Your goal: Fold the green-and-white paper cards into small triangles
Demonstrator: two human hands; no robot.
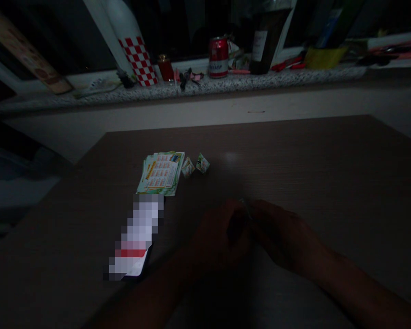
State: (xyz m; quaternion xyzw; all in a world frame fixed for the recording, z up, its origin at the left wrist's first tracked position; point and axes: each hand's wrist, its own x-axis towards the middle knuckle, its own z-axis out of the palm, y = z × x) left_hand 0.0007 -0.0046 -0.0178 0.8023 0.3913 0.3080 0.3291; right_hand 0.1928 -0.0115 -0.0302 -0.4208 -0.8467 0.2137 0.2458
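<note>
While 2 folded papers (202, 164) lie beside card stack (160, 174), hands (283, 230) together, clamped on small dim item (248, 210).

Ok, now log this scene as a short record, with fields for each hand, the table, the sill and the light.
Left hand: at a small pale thing, too dark to identify
Right hand: at the same thing, fingers bent
Table: cards stacked; folded papers, two, right of the cards; phone, nearer than the cards, screen mostly pixelated
Sill: checked bottle, red can, yellow pot, among other things
Light: dim, hands in shadow
</note>
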